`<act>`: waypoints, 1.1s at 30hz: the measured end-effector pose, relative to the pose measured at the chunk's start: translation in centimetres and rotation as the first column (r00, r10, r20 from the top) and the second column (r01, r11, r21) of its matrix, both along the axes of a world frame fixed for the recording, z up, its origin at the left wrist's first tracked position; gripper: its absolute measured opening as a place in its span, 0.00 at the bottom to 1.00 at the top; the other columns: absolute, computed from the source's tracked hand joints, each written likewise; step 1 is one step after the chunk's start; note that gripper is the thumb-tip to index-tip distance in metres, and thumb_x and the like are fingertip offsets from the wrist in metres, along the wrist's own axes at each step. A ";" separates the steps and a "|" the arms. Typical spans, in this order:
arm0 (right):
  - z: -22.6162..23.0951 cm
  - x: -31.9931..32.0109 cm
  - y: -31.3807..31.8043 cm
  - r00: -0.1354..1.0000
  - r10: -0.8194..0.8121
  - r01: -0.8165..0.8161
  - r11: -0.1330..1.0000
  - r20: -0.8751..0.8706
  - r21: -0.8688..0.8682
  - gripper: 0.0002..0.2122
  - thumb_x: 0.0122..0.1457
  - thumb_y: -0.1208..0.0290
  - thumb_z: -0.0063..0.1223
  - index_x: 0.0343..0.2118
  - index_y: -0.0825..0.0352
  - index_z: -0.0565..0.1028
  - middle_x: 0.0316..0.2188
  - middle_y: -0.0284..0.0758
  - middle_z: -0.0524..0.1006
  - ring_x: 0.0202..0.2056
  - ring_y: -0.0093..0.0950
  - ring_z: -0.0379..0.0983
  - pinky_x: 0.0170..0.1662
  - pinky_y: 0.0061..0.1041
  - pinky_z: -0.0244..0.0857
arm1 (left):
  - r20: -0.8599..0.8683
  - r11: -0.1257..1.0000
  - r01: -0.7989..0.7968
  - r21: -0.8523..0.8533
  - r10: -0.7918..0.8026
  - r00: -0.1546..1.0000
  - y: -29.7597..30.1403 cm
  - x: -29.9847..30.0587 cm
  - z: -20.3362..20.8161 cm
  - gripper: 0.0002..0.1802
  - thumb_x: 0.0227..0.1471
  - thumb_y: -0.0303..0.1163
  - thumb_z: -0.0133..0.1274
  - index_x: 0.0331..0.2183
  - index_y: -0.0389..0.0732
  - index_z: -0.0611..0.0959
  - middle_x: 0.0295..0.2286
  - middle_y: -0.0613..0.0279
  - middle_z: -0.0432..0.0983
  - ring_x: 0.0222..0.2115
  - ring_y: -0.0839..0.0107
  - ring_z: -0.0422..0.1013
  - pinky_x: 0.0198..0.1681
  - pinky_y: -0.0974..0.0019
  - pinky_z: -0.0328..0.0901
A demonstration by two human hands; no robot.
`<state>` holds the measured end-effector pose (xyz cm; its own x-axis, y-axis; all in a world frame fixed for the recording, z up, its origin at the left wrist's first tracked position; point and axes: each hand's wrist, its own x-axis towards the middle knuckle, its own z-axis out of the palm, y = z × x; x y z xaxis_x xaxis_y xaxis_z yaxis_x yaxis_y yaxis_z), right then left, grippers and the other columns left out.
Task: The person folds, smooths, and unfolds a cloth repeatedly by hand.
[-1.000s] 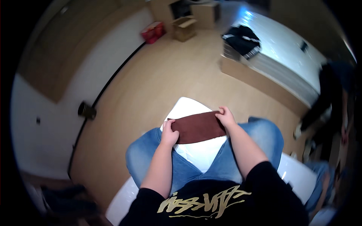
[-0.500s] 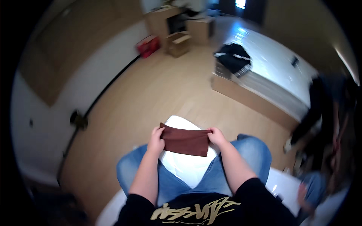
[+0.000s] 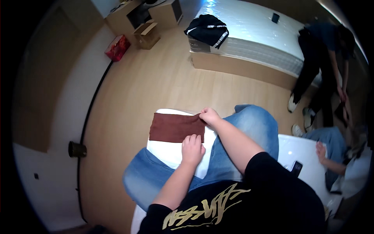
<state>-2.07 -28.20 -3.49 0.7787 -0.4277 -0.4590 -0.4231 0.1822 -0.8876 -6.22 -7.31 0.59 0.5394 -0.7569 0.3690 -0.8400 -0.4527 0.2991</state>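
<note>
Head view: brown cloth (image 3: 174,127) spread flat on white pad (image 3: 171,154) across lap; left hand (image 3: 192,148) pressing near edge to pin it; right hand (image 3: 209,116) pinching far corner, keeping it taut.

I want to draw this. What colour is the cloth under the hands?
The cloth is dark reddish brown, plain, seen best in the head view.

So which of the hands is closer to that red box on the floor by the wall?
Left. The left hand rests on the near edge of the brown cloth, on the side toward the red box. The right hand pinches the cloth's far right corner, slightly farther over.
</note>
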 end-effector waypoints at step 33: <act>2.8 -3.2 -0.5 0.799 0.592 -0.588 0.806 0.107 -0.069 0.13 0.53 0.81 0.60 0.43 0.70 0.79 0.36 0.36 0.79 0.34 0.25 0.78 0.39 0.22 0.71 | -0.985 0.656 -0.745 -0.120 -0.174 0.006 6.1 -0.1 0.7 0.09 0.68 0.30 0.41 0.40 0.41 0.76 0.31 0.64 0.78 0.27 0.75 0.75 0.37 0.68 0.75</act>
<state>-5.28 -28.70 -0.72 0.9317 0.1202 -0.3428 -0.3326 -0.0970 -0.9381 -6.27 -1.25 1.31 0.8133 -0.3194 -0.4863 0.5318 0.0689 0.8441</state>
